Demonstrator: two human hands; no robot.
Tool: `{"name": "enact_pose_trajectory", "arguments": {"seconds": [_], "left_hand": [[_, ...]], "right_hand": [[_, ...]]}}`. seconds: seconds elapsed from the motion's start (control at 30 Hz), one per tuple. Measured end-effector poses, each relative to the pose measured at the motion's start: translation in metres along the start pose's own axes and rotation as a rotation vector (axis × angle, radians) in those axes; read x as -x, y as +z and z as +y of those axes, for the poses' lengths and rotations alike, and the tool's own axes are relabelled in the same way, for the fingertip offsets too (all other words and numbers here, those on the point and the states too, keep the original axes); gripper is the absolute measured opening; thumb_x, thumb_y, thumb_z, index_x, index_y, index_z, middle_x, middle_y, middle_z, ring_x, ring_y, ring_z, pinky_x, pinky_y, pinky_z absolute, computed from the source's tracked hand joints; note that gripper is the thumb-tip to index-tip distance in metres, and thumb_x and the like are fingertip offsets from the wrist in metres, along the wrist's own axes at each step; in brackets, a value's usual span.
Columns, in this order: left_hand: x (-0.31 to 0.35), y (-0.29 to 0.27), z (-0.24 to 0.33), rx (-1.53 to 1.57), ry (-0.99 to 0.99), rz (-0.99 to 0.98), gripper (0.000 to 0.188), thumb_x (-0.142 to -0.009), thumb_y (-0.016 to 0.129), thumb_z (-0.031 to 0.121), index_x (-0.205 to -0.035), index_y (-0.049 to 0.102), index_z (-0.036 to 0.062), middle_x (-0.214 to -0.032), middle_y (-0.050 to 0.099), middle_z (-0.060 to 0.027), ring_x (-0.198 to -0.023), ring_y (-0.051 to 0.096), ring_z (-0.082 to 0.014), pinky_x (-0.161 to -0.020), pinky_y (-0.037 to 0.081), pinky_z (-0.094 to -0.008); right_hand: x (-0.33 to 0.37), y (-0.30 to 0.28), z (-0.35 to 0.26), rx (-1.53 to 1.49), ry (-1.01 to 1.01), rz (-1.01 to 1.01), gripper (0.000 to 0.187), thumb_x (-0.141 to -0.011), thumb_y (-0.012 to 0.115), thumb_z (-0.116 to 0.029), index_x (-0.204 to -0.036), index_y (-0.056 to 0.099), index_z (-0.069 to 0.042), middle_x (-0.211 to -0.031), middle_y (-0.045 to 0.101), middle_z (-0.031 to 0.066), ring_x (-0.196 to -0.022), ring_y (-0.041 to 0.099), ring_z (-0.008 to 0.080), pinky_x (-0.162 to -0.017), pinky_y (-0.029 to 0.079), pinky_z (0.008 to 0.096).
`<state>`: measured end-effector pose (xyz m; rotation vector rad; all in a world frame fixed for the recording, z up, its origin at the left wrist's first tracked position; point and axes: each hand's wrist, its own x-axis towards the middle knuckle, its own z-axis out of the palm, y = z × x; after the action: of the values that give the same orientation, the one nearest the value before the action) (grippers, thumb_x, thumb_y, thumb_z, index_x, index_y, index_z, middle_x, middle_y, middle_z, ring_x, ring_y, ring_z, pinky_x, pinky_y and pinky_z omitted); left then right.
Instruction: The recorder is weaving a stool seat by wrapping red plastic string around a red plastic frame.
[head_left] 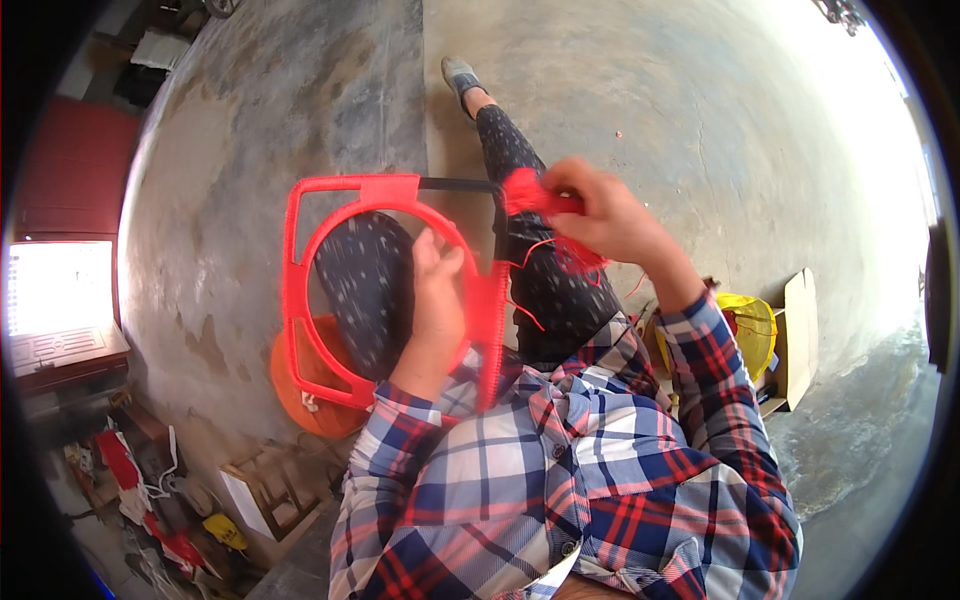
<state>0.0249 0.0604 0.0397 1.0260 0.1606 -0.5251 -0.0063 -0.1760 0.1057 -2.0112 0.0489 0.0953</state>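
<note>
Stained concrete floor (660, 110), yellow bag (758, 335) at right — frame (390, 188) wrapped red, one corner black. Right hand (608, 215) clutching red yarn (524, 192); left hand (437, 300) — can't tell if gripping.

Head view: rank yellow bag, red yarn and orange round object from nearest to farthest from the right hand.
1. Red yarn: in the right hand.
2. Yellow bag: lower right.
3. Orange round object: lower left, past the red frame.

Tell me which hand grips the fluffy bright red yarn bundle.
Your right hand holds the yarn bundle beside the square red frame's black corner. Your left hand is at the frame's round inner ring.
</note>
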Motion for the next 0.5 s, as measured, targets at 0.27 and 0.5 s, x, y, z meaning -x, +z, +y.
{"name": "enact_pose_trajectory", "arguments": {"seconds": [0.27, 0.5], "left_hand": [[-0.010, 0.008, -0.003, 0.129, -0.073, -0.133, 0.062, -0.087, 0.053, 0.010, -0.144, 0.030, 0.0062, -0.132, 0.049, -0.0105, -0.119, 0.049, -0.0244, -0.102, 0.039, -0.0393], [-0.015, -0.014, -0.023, 0.312, -0.253, -0.030, 0.032, -0.089, 0.056, 0.018, -0.116, 0.057, 0.0008, -0.110, 0.063, -0.0147, -0.100, 0.061, -0.0282, -0.089, 0.049, -0.0424]], "right_hand": [[-0.052, 0.045, 0.010, 0.932, -0.413, -0.239, 0.025, -0.073, 0.068, -0.013, -0.097, 0.064, -0.012, -0.105, 0.064, 0.0025, -0.107, 0.058, 0.0243, -0.088, 0.045, 0.0381], [-0.023, 0.051, 0.023, 0.337, -0.467, 0.301, 0.029, -0.071, 0.065, -0.001, -0.098, 0.067, -0.009, -0.106, 0.062, 0.0088, -0.103, 0.058, 0.0303, -0.090, 0.048, 0.0408]]}}
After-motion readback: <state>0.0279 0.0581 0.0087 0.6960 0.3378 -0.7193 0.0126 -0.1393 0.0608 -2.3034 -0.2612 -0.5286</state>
